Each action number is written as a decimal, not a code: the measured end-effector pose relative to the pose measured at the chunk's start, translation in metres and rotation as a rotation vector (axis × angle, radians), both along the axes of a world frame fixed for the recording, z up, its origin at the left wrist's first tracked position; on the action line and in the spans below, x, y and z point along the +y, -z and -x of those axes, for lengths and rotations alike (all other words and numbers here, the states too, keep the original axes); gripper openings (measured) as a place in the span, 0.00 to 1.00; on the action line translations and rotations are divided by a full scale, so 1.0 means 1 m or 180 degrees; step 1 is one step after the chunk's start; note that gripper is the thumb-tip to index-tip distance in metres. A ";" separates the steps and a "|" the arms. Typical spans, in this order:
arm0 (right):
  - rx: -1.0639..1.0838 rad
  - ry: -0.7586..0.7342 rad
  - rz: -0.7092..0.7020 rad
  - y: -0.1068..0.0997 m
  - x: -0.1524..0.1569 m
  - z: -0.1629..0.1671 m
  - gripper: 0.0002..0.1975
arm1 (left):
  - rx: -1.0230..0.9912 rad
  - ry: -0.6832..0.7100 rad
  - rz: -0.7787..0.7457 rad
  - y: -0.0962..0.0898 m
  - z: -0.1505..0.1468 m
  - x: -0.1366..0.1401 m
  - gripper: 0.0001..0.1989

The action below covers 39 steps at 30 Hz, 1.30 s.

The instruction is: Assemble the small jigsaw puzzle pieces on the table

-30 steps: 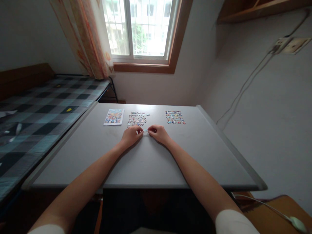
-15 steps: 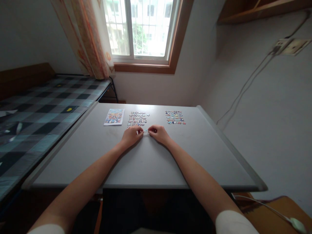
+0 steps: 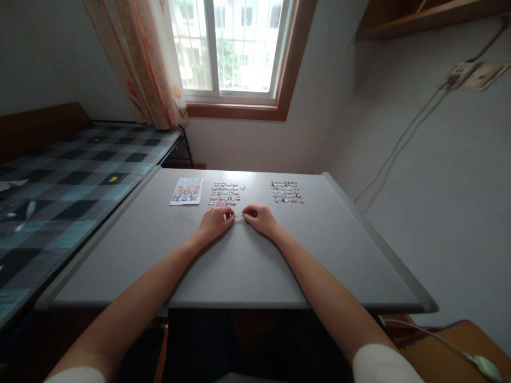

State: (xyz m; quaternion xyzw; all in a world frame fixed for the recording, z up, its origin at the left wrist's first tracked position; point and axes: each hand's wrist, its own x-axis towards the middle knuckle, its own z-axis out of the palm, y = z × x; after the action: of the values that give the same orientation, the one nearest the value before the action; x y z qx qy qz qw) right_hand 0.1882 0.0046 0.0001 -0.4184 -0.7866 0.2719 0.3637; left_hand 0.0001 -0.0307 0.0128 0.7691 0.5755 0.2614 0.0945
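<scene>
Between my two hands, light-coloured jigsaw puzzle pieces lie low at the table surface; how many is too small to tell. My left hand pinches their left end, thumb and fingers pressed together. From the right, my right hand pinches the other end, its fingers curled. Just beyond my left hand are rows of jigsaw pieces, the nearest partly hidden by that hand. A second group of mixed coloured pieces lies farther right. To the left rests a printed picture sheet with a colourful scene.
The grey table has raised edges at its left and right sides. A bed with a checked cover stands to the left. Beyond the table is a window with a curtain. A cable hangs on the right wall.
</scene>
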 end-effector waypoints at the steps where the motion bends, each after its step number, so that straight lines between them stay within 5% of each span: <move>1: -0.0001 0.0003 0.0001 0.000 0.000 0.000 0.06 | 0.0003 -0.0001 0.0002 0.000 0.000 0.000 0.08; 39: 0.0013 -0.0023 0.0031 -0.003 -0.003 0.000 0.08 | -0.0019 0.0044 0.0006 -0.001 -0.001 -0.001 0.08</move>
State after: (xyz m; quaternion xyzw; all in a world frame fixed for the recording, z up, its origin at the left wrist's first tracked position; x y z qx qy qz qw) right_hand 0.1883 0.0018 0.0034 -0.4168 -0.7860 0.2780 0.3623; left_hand 0.0006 -0.0313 0.0139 0.7722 0.5701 0.2625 0.0987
